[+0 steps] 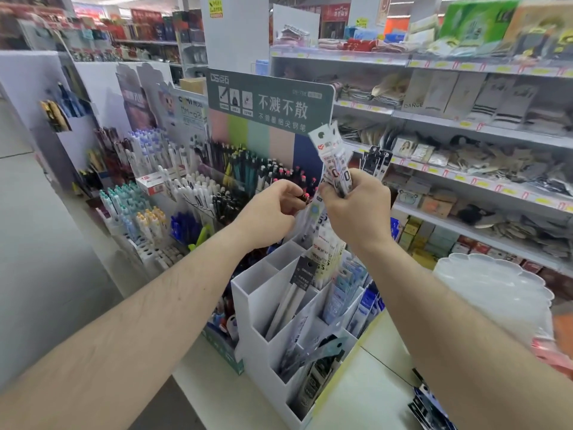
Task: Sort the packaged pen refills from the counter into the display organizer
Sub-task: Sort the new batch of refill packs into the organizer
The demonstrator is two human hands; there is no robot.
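My right hand (356, 209) grips a bunch of white packaged pen refills (333, 150), held upright above the white display organizer (254, 308). My left hand (273, 209) is raised beside it, its curled fingers at the packs' lower end; whether they pinch a pack I cannot tell. The organizer stands on the counter (372, 383) and has several compartments. One holds a black-topped refill pack (297, 290), others hold white and blue packs (341, 283). More refill packs (431, 408) lie on the counter at the bottom right edge.
A tiered pen display (192, 187) with a green sign (269, 100) stands behind the organizer. Store shelves (465, 125) with packaged goods run along the right. A clear scalloped plastic container (490, 293) sits on the counter at right. The aisle floor (46, 243) lies left.
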